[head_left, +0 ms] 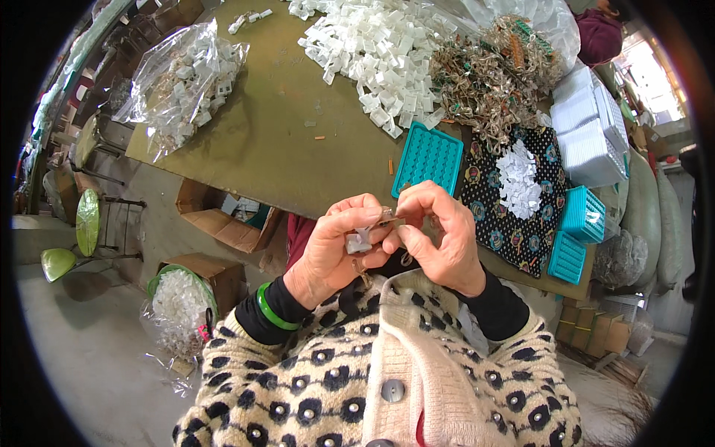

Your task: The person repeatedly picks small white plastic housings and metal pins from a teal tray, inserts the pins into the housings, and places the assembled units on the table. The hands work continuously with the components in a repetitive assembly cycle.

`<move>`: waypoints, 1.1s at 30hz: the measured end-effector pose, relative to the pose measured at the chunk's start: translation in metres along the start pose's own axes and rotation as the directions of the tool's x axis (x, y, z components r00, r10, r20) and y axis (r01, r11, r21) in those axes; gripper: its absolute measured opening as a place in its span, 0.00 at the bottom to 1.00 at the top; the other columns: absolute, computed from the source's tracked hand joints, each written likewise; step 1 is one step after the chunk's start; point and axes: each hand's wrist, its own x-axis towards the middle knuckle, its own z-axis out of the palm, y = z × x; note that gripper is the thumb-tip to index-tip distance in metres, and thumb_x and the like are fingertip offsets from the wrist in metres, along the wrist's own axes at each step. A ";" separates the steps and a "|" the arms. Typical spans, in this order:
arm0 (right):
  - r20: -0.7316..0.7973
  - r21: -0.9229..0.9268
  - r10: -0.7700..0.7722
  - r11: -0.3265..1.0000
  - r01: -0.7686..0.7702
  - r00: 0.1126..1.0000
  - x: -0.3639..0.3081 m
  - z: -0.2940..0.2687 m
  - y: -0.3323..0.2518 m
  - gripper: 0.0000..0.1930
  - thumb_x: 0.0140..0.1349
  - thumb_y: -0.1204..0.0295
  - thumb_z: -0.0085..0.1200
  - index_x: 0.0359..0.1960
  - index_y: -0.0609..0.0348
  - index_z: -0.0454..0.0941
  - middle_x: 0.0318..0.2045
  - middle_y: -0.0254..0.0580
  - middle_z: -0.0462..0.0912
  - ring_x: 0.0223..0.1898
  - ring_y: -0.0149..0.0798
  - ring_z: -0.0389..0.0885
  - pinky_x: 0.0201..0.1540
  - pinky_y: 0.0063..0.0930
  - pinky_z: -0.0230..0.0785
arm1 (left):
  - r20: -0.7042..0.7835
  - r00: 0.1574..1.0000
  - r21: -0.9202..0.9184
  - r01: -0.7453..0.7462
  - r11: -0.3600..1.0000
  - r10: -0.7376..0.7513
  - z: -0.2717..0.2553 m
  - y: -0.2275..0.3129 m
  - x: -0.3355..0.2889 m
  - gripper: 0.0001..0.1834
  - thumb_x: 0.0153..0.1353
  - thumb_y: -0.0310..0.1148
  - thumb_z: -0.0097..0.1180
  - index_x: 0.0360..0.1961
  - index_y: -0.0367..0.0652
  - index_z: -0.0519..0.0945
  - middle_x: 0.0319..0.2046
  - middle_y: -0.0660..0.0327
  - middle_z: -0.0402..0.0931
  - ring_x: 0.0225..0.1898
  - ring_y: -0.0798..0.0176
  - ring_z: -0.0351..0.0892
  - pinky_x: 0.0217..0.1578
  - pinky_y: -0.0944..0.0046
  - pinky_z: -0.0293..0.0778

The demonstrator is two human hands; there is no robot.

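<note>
Starting left of the teal tray [427, 158]: a clear bag of white plastic pieces [185, 83] lies well off on the olive table [268, 141], likely stock kept within reach. Below the tray, close to the chest, the left hand [335, 249] pinches a small white plastic piece [358, 240] between thumb and curled fingers, seemingly held high for a good look. A thin metal clip [387, 216] bridges the hands, its long axis running roughly left to right, tip toward the white piece. The right hand [439, 238] pinches its other end, fingers bent. Right of the tray, a tangle of metal clips [491, 74] lies above a patterned cloth [514, 201].
</note>
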 end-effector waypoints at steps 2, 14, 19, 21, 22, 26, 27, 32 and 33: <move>-0.054 -0.089 -0.131 0.988 0.126 0.990 0.001 0.003 0.002 0.07 0.55 0.85 0.55 0.33 0.63 0.75 0.30 0.40 0.77 0.30 0.35 0.77 0.33 0.24 0.69 | -0.054 0.999 0.158 0.013 0.987 -0.004 0.006 0.005 0.003 0.08 0.64 0.31 0.59 0.31 0.39 0.76 0.21 0.60 0.73 0.20 0.68 0.73 0.13 0.75 0.57; 0.198 0.729 0.513 0.493 -0.475 0.835 -0.016 -0.027 0.008 0.05 0.65 0.80 0.53 0.41 0.68 0.76 0.28 0.35 0.76 0.27 0.28 0.73 0.33 0.22 0.67 | 0.449 0.748 0.727 0.012 -0.686 0.489 0.005 0.050 0.124 0.20 0.52 0.47 0.67 0.29 0.39 0.77 0.27 0.49 0.80 0.33 0.44 0.82 0.33 0.47 0.75; 0.159 0.724 0.490 0.532 -0.439 0.857 -0.022 -0.035 0.017 0.04 0.68 0.77 0.53 0.41 0.62 0.74 0.29 0.36 0.78 0.29 0.27 0.75 0.35 0.20 0.68 | 0.327 0.829 0.693 0.116 -0.712 0.454 -0.004 0.049 0.140 0.12 0.54 0.37 0.59 0.34 0.40 0.77 0.30 0.50 0.80 0.35 0.44 0.80 0.36 0.48 0.74; 0.132 0.719 0.498 0.546 -0.429 0.857 -0.023 -0.037 0.020 0.03 0.69 0.76 0.52 0.41 0.61 0.74 0.30 0.36 0.78 0.29 0.27 0.74 0.36 0.20 0.68 | 0.323 0.824 0.683 0.137 -0.718 0.465 -0.007 0.050 0.141 0.11 0.54 0.37 0.58 0.33 0.40 0.77 0.31 0.50 0.80 0.36 0.44 0.80 0.36 0.48 0.74; 0.127 0.713 0.490 0.559 -0.423 0.862 -0.023 -0.037 0.021 0.03 0.69 0.76 0.52 0.41 0.61 0.74 0.30 0.36 0.78 0.29 0.27 0.74 0.36 0.20 0.69 | 0.310 0.824 0.680 0.156 -0.716 0.474 -0.008 0.051 0.141 0.11 0.54 0.36 0.58 0.33 0.40 0.77 0.32 0.50 0.80 0.36 0.44 0.80 0.36 0.48 0.74; 0.126 0.687 0.482 0.588 -0.427 0.867 -0.022 -0.034 0.024 0.03 0.68 0.76 0.53 0.40 0.59 0.73 0.31 0.39 0.80 0.29 0.29 0.77 0.35 0.21 0.70 | 0.233 0.830 0.703 0.216 -0.677 0.507 -0.010 0.054 0.144 0.13 0.52 0.39 0.60 0.31 0.40 0.78 0.30 0.49 0.81 0.37 0.45 0.81 0.37 0.48 0.74; 0.123 0.679 0.479 0.598 -0.425 0.869 -0.022 -0.033 0.023 0.03 0.68 0.76 0.53 0.40 0.60 0.73 0.31 0.39 0.80 0.29 0.29 0.76 0.35 0.20 0.70 | 0.232 0.819 0.717 0.221 -0.661 0.525 -0.011 0.053 0.145 0.13 0.52 0.40 0.60 0.29 0.40 0.79 0.29 0.50 0.81 0.37 0.45 0.81 0.37 0.49 0.75; 0.117 0.604 0.478 0.661 -0.444 0.871 -0.022 -0.030 0.018 0.03 0.69 0.77 0.49 0.42 0.61 0.72 0.30 0.36 0.77 0.30 0.26 0.73 0.36 0.20 0.68 | 0.254 0.793 0.803 0.146 -0.578 0.554 -0.011 0.052 0.140 0.09 0.51 0.36 0.59 0.28 0.42 0.82 0.29 0.51 0.82 0.35 0.46 0.82 0.36 0.50 0.75; 0.105 0.589 0.475 0.678 -0.439 0.874 -0.021 -0.030 0.016 0.03 0.69 0.77 0.49 0.42 0.61 0.72 0.30 0.36 0.77 0.30 0.26 0.73 0.36 0.19 0.68 | 0.262 0.795 0.832 0.101 -0.545 0.547 -0.010 0.052 0.138 0.08 0.51 0.36 0.59 0.29 0.43 0.82 0.29 0.51 0.82 0.35 0.47 0.82 0.35 0.51 0.75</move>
